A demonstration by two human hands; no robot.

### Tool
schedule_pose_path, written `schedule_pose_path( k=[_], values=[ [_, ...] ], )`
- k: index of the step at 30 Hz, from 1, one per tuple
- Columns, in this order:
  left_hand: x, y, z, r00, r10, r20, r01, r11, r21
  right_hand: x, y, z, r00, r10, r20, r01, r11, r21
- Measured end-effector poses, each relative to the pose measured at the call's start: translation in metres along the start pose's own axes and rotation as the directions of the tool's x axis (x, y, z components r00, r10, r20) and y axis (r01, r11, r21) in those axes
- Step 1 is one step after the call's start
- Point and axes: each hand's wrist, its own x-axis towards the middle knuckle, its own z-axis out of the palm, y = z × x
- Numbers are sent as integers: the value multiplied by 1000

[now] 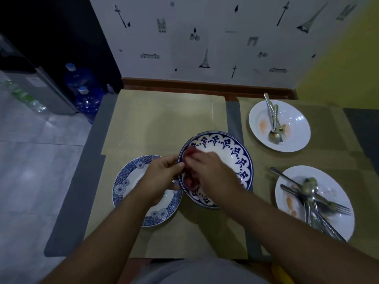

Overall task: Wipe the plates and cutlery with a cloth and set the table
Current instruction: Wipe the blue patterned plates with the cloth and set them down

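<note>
A blue-and-white flowered plate (229, 152) is tilted up at the table's middle. My left hand (162, 177) grips its left rim. My right hand (207, 171) presses a blurred red cloth (189, 152) against the plate's inside. Under my left hand lies a second blue-patterned plate (127, 187), flat on the table. A white plate (297, 124) at the back right carries a spoon and fork (275, 128) and orange smears. Another white plate (332, 193) at the front right holds several pieces of cutlery (309, 193).
Brown paper sheets (164, 119) cover the table, with grey strips between them. The papered wall (205, 37) runs close behind the table. On the floor at the left stand blue water bottles (86, 99) and a grey appliance (41, 89).
</note>
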Motion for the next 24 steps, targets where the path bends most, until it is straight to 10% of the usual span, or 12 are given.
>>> schedule_pose_path(
  k=[5,12,19,24],
  values=[
    [-1,-1,-3,999,-11,-37,9,998,-60,15,42,-17,972,218,-84,-224,972,-69],
    [3,-6,-12,998,-26,-62,22,998,-57,-46,12,4,981,138,137,-140,990,3],
    [16,4,-27,996,-30,-80,24,997,-72,12,7,5,992,104,73,-112,988,110],
    [38,28,-58,984,2,-177,-14,998,-66,48,29,-28,933,339,-119,-295,912,285]
  ],
)
